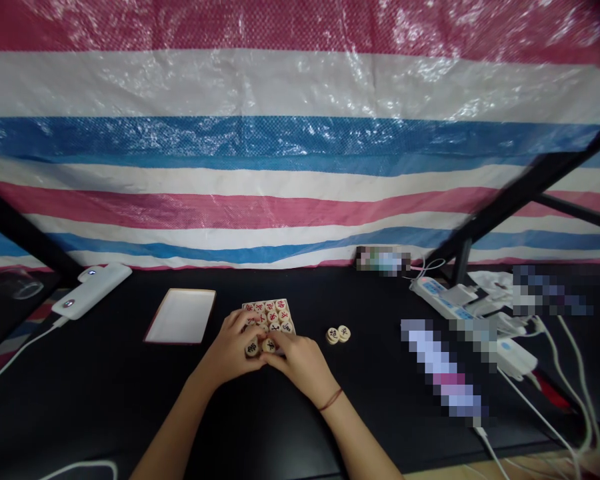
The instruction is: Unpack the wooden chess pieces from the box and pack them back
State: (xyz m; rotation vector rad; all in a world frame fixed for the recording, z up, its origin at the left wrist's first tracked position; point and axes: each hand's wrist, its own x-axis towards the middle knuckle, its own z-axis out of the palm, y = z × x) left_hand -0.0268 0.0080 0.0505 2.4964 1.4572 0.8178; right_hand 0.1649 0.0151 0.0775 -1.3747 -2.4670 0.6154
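Note:
A small box (pixel 286 307) packed with round wooden chess discs marked in red and black lies on the black table (pixel 105 387). My left hand (pixel 229 353) rests at the box's near left corner with its fingers curled on a disc (pixel 252 347). My right hand (pixel 300 359) sits at the box's near edge, fingers pinched on another disc (pixel 269 345). Two loose discs (pixel 338 334) lie to the right of the box, apart from both hands.
The box's empty lid (pixel 181 316) lies left of it. A white power bank (pixel 92 289) with a cable sits at far left. Power strips, chargers and white cables (pixel 473 313) crowd the right side. A striped tarp hangs behind, with black frame bars at both sides.

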